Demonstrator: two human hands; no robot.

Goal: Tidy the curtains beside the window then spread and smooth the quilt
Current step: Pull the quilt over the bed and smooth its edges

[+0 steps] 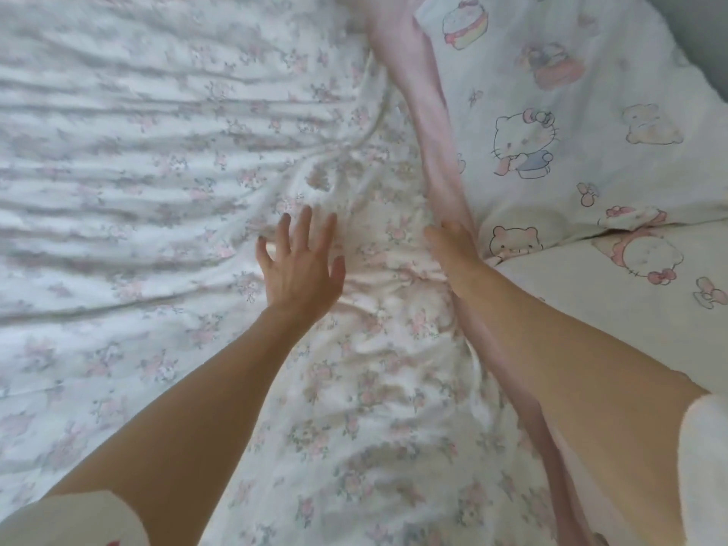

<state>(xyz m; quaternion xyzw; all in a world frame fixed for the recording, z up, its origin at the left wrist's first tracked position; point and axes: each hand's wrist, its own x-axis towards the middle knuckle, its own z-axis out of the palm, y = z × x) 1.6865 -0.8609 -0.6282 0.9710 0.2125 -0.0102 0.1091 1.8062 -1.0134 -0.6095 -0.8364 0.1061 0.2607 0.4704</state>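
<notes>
Head view: we see our left hand (299, 262) lying flat, fingers spread, on the floral sheet (138, 171). Our right hand (453, 246) sits at the quilt (591, 112) — cartoon-printed, pink-edged, bunched at right — fingers tucked under its edge, so we cannot tell their grip.

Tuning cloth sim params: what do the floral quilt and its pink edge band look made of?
Floral quilt: looks like soft matte woven fabric, likely cotton; it holds fine ridged wrinkles with no sheen. Pink edge band: smoother, plain fabric, material unclear under blur. Left hand lies flat on the quilt.
</notes>
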